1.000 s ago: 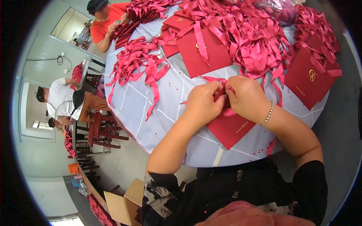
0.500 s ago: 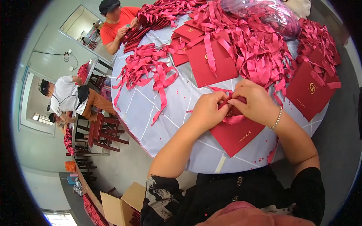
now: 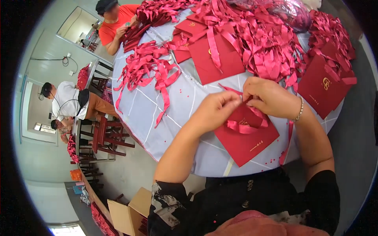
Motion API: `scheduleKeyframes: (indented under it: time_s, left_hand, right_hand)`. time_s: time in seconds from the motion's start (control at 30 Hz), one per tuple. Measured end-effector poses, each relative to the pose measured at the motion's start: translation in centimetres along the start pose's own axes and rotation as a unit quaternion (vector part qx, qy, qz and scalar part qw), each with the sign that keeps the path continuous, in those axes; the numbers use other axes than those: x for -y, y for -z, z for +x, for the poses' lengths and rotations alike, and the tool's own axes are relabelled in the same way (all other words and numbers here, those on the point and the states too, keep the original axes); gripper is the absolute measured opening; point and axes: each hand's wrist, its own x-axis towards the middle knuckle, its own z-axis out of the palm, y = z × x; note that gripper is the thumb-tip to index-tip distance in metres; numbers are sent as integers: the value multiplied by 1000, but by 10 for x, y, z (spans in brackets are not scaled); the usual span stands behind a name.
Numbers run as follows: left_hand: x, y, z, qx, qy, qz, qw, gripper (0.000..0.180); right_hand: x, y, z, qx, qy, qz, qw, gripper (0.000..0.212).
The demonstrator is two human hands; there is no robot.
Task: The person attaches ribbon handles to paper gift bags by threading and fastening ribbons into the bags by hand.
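Note:
A flat red paper gift bag [image 3: 258, 142] with gold print lies tilted at the near side of the round table. Its pink-red ribbon [image 3: 245, 128] hangs in a loop across the front, and another ribbon end sticks out past the top edge. At that edge, my left hand [image 3: 219, 110] is closed in a pinch on the ribbon. Close beside it, my right hand [image 3: 271, 96] pinches there too, with its fingers curled and a beaded bracelet at the wrist. The fingers hide the exact spot where ribbon and paper meet.
Red bags [image 3: 216, 59] with ribbons lie beyond my hands, and more bags [image 3: 325, 86] lie at the right. Loose ribbons [image 3: 151, 65] spread at the left. A co-worker [image 3: 118, 25] handles red bags across the table. An open cardboard box [image 3: 128, 212] stands at lower left.
My fingertips have drawn slightly apart at the bag's top edge. More of the bag's front now shows, and the ribbon loop lies lower and wider across it. The whole view has shifted a little.

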Motion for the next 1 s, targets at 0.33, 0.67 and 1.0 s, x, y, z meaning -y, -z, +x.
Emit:
scheduleKeyframes:
  time_s: [0.33,0.67,1.0]
  left_hand:
    - [-2,7,-3,95,48,-22,994,26]
    - [3,17,1,186,-50,152,969,3]
    - [-2,44,-4,161,-143,180,960,12]
  right_hand:
    - [7,-2,-4,59,-16,-3,998,12]
    - [13,4,1,98,-2,66,993,11]
    - [12,37,-7,183,-71,161,967,7]
